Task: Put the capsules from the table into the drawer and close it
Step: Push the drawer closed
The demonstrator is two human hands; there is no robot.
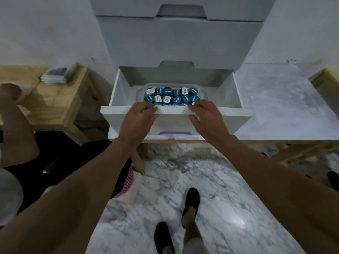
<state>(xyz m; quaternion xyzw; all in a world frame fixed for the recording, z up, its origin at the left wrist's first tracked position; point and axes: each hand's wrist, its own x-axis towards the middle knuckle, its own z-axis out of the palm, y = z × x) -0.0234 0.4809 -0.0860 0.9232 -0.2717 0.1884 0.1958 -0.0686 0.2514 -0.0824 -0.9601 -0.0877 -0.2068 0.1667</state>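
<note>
Closest to the camera I see the left forearm [73, 189] and the right forearm [275, 180], both bare, reaching forward and down. Under them, two feet in dark shoes [190, 204] stand on the marble floor [229, 189].

The left hand [136, 116] grips the front panel of the drawer [113, 111]. Its fingers are curled over the top edge and its thumb lies on the outer face. The right hand [207, 116] holds the same panel in the same way, a little to the right, so the handle cut-out is between the two hands.

The drawer is open, pulled out towards me. It is the lowest one of a white drawer unit [179, 43] that stands on the table [275, 107] with the marble top.

The capsules [172, 97] are inside the drawer, packed in rows in a clear plastic container [141, 92]. Most lids are blue and a few are white. The nearest row is partly hidden behind the panel and the fingers.

At the left stands a wooden side table [55, 103] with a clear packet [56, 75] on it. Another person's arm [18, 125] is at that edge of the view, and I cannot tell what its blurred hand does. A pink basket [124, 182] is on the floor near the left forearm.
</note>
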